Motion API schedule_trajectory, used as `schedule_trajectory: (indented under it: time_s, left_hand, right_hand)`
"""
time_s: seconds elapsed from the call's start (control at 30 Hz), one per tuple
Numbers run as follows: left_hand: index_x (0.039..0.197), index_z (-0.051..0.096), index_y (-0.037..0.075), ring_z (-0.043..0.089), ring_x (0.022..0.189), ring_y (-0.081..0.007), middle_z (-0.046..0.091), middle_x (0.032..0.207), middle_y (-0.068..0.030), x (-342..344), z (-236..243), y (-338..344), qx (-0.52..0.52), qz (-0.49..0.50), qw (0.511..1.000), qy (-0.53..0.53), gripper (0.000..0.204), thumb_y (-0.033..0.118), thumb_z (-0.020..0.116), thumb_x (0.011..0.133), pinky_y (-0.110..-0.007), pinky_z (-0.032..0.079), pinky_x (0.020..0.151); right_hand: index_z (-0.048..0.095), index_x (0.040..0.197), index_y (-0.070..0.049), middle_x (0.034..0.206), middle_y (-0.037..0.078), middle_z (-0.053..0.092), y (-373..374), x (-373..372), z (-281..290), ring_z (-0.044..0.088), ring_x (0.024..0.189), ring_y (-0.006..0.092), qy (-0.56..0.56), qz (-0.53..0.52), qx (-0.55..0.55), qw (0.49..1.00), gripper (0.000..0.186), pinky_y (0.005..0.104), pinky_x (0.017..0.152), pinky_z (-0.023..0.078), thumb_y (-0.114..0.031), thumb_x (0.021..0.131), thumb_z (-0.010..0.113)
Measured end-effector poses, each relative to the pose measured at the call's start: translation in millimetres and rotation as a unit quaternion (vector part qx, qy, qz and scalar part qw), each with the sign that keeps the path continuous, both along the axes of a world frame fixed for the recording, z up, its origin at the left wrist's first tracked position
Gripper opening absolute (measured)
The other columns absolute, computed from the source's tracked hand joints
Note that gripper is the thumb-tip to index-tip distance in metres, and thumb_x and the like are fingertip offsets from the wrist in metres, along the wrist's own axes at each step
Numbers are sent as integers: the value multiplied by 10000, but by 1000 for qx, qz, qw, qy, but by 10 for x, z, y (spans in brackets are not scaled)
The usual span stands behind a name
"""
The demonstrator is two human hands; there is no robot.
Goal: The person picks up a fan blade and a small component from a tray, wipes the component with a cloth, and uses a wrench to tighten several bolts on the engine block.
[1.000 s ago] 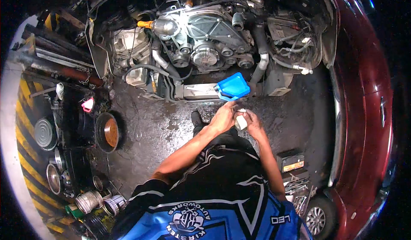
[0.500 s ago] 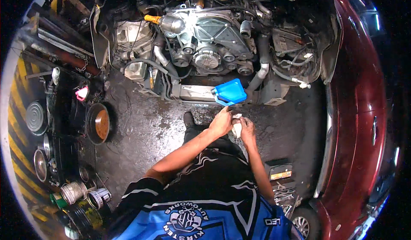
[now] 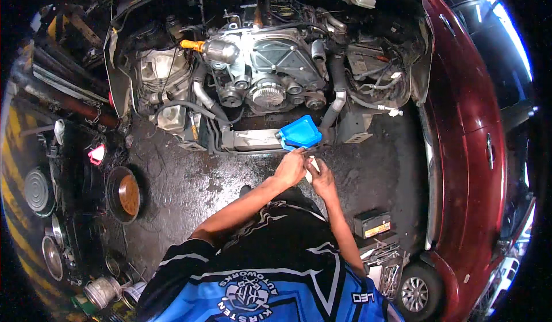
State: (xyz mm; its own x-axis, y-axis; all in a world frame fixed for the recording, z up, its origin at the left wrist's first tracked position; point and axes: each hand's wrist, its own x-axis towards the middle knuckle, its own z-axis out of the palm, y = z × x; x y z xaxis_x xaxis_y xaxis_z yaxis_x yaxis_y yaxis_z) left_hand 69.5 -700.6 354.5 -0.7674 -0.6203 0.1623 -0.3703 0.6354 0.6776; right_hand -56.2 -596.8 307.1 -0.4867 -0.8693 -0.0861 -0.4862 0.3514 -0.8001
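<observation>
Head view, looking down. Left hand [image 3: 289,169]: partly closed, fingers bent, fingertips at the lower edge of a blue plastic container [image 3: 302,132]; whether they grip it, cannot tell. Right hand [image 3: 322,179]: mostly closed, fingers bent around a small white item [image 3: 311,169], which sits between the 2 hands; its exact kind is unclear, being largely covered. Blue container lies tilted, open face up, over the right part of a pale metal crossbar [image 3: 253,140] at the front of an engine bay.

Behind the bar: engine [image 3: 284,57] with pulleys exposed. Lit work lamp [image 3: 221,52], orange handle, at the engine's left. Dark wet floor [image 3: 190,172] below.

Left side: round dark basin [image 3: 114,198] with orange-brown contents; pink-and-white container [image 3: 97,154] beyond it. Right side: dark red car [image 3: 471,144]; near its wheel [image 3: 415,294], wrenches [image 3: 391,264] in a pile, and a black battery [image 3: 368,224] just beyond them.
</observation>
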Motion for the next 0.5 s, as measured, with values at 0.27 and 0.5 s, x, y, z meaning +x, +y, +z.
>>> schedule_trajectory:
  time_s: [0.27, 0.5]
  left_hand:
    - [1045, 667, 0, 635, 923, -421, 675, 977, -213, 726, -165, -480, 132, 114, 975, 138, 391, 340, 676, 853, -471, 494, 820]
    - [1099, 656, -9, 599, 1053, -406, 640, 1113, -238, 1221, -317, -789, 59, 128, 989, 52, 340, 256, 626, 887, -459, 473, 900]
  right_hand:
    - [619, 1163, -52, 1067, 266, 646, -624, 790, 580, 612, 1000, 436, 35, 22, 71, 997, 617, 486, 841, 466, -595, 934, 439]
    - [546, 1216, -88, 1223, 179, 587, -888, 1456, 682, 602, 996, 430, 97, 30, 87, 991, 387, 509, 828, 487, -365, 992, 395]
